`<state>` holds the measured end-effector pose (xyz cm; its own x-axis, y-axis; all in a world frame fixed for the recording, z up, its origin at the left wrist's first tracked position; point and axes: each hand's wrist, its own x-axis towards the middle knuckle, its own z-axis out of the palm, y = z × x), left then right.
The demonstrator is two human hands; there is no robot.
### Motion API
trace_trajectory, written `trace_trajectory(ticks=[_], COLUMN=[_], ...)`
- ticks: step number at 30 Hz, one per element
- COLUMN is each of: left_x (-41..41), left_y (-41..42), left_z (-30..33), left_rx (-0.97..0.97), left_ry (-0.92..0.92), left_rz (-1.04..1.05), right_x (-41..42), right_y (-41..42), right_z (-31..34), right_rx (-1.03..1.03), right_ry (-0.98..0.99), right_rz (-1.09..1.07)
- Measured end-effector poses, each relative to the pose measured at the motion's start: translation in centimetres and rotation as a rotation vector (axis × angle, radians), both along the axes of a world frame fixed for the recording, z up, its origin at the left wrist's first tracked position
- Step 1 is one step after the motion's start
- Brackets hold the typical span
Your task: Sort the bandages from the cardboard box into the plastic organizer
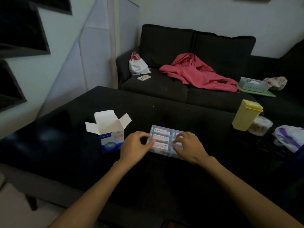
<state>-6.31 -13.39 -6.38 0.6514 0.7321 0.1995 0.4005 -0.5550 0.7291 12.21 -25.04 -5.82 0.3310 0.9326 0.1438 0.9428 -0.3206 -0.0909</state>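
Black tabletop (164, 112) lies under both hands, a dark sofa (181, 89) with a red garment (197, 71) beyond at twelve o'clock. The clear plastic organizer (162, 129) sits mid-table, wrapped bandages (160, 137) lying flat in its compartments. The cardboard box (111, 134) stands at its nine o'clock, flaps open. Left hand (134, 146) curls its fingers at the organizer's left edge; right hand (189, 146) curls over its right half; whether either pinches anything I cannot tell
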Motion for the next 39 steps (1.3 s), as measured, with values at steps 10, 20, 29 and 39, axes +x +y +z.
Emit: trace_trajectory(ticks=[10, 20, 29, 39], left_x=[-8.3, -14.8, -37.6, -50.6], left_y=[6.0, 5.1, -5.1, -10.4], left_z=[-0.2, 2.8, 1.2, -10.8], left_rx=[-0.736, -0.602, -0.475, -0.552], left_ry=[-0.565, -0.644, -0.815, -0.181], left_rz=[0.817, 0.584, 0.974, 1.285], right_x=[-13.9, -23.2, -42.6, -52.8], right_y=[13.2, 13.4, 9.4, 6.9], right_z=[1.6, 3.2, 2.1, -6.2], right_rx=[0.268, 0.342, 0.057, -0.799], right_ry=[1.498, 1.386, 1.274, 1.052], right_rz=[-0.28, -0.243, 0.245, 0.312])
